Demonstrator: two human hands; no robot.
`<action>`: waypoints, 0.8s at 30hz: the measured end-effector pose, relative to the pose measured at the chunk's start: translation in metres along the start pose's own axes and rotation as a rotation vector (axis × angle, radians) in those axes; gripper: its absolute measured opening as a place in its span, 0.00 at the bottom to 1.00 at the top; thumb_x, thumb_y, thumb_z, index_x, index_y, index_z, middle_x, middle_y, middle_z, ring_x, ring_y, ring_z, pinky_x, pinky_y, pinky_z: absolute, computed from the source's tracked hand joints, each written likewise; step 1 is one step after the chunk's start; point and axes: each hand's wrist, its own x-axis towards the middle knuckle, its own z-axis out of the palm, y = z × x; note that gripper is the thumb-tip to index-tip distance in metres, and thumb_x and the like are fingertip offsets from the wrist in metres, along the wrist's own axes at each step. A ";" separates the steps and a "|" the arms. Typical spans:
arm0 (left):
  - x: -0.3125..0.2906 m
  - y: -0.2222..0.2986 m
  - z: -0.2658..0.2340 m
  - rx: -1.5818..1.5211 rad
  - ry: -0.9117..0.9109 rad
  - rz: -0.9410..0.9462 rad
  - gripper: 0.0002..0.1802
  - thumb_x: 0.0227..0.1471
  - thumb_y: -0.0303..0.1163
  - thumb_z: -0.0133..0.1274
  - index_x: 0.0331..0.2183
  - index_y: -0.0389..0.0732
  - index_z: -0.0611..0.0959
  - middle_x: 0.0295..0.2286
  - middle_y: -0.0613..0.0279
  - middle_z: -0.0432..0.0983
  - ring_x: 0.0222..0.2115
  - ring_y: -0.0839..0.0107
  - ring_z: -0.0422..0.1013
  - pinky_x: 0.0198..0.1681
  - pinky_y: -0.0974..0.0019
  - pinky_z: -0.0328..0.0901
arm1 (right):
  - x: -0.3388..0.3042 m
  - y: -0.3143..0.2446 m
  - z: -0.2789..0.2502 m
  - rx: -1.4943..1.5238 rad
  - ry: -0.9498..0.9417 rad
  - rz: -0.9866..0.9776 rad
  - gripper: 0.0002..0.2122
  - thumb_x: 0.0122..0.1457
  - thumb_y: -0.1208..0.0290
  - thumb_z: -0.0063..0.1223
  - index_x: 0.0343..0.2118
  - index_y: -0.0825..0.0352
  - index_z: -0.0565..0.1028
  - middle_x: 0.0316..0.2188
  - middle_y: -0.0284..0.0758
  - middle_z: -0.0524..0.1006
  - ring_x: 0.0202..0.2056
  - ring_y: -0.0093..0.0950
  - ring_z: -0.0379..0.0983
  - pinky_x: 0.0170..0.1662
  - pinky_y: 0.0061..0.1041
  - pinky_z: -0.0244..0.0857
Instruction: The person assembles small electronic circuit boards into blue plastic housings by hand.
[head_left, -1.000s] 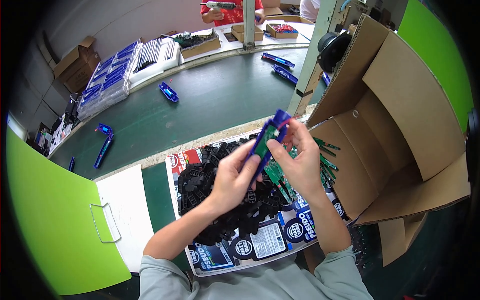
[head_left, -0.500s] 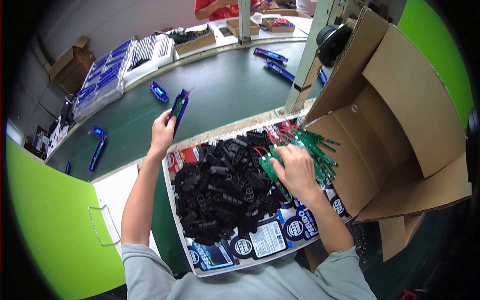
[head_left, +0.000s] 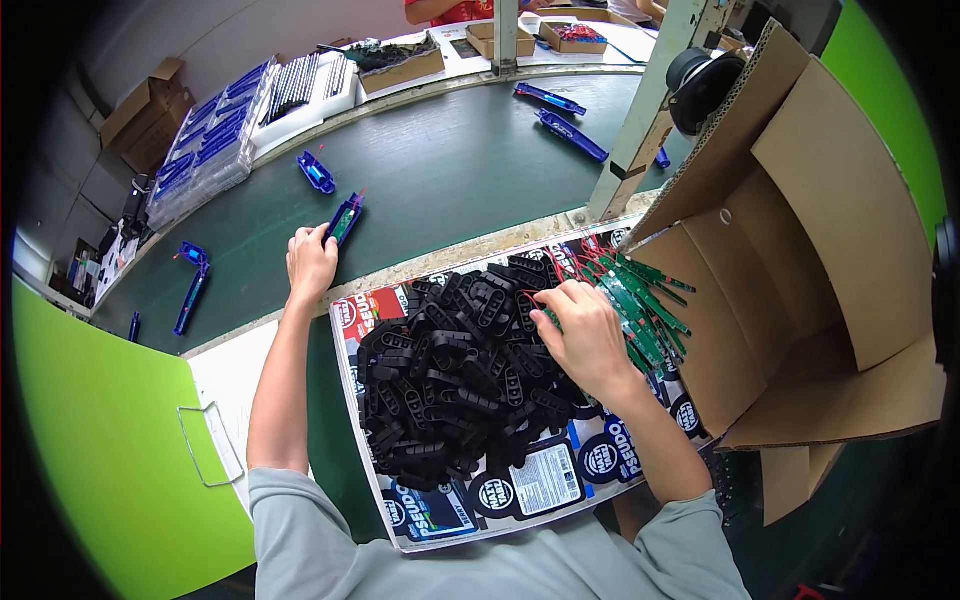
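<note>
My left hand [head_left: 312, 262] grips the near end of a long blue plastic casing [head_left: 346, 216], low over the green belt. Inside the casing lies a green circuit board, and a thin red wire sticks out at its far end. My right hand [head_left: 585, 335] is curled at the right edge of a heap of black plastic parts [head_left: 455, 375]. A red wire shows by its fingertips; whatever is under the fingers is hidden. Just right of that hand, green circuit boards [head_left: 645, 310] with red wires lie fanned out in a pile.
Beneath the heap lies a printed tray [head_left: 540, 480]. An open cardboard box [head_left: 800, 250] stands at the right, beside a metal post [head_left: 640, 130]. Other blue casings [head_left: 570, 135] lie on the green belt [head_left: 430, 150]. Across it are stacked clear trays [head_left: 215, 130] and another person's arm.
My left hand has lowered the blue casing toward the belt. My right hand has shifted slightly; the circuit board that showed beneath it is now out of sight. The view has turned a little.
</note>
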 end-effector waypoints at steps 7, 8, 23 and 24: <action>-0.004 0.009 -0.012 -0.065 0.140 0.076 0.18 0.61 0.32 0.54 0.51 0.42 0.85 0.47 0.52 0.78 0.51 0.53 0.72 0.56 0.51 0.66 | -0.001 -0.010 0.014 -0.109 -0.096 0.030 0.21 0.58 0.67 0.65 0.54 0.67 0.78 0.37 0.39 0.79 0.43 0.39 0.74 0.49 0.37 0.65; -0.003 0.020 -0.012 -0.100 0.133 0.126 0.17 0.60 0.32 0.55 0.50 0.42 0.86 0.46 0.53 0.78 0.50 0.53 0.72 0.55 0.52 0.66 | -0.001 -0.007 0.013 -0.062 -0.088 0.031 0.20 0.58 0.68 0.65 0.53 0.67 0.78 0.37 0.40 0.79 0.43 0.39 0.75 0.49 0.37 0.65; 0.038 0.296 0.063 -0.237 -0.277 0.501 0.27 0.63 0.38 0.52 0.61 0.44 0.75 0.48 0.43 0.78 0.50 0.45 0.76 0.55 0.47 0.71 | -0.037 -0.008 -0.017 0.502 0.310 0.171 0.12 0.56 0.83 0.61 0.44 0.70 0.79 0.29 0.38 0.78 0.27 0.29 0.76 0.34 0.29 0.71; 0.040 0.315 0.077 -0.219 -0.300 0.507 0.27 0.63 0.39 0.51 0.62 0.45 0.75 0.48 0.43 0.77 0.50 0.45 0.75 0.55 0.46 0.70 | -0.039 -0.006 -0.017 0.503 0.334 0.184 0.12 0.56 0.83 0.61 0.44 0.70 0.79 0.30 0.38 0.79 0.27 0.29 0.76 0.34 0.29 0.71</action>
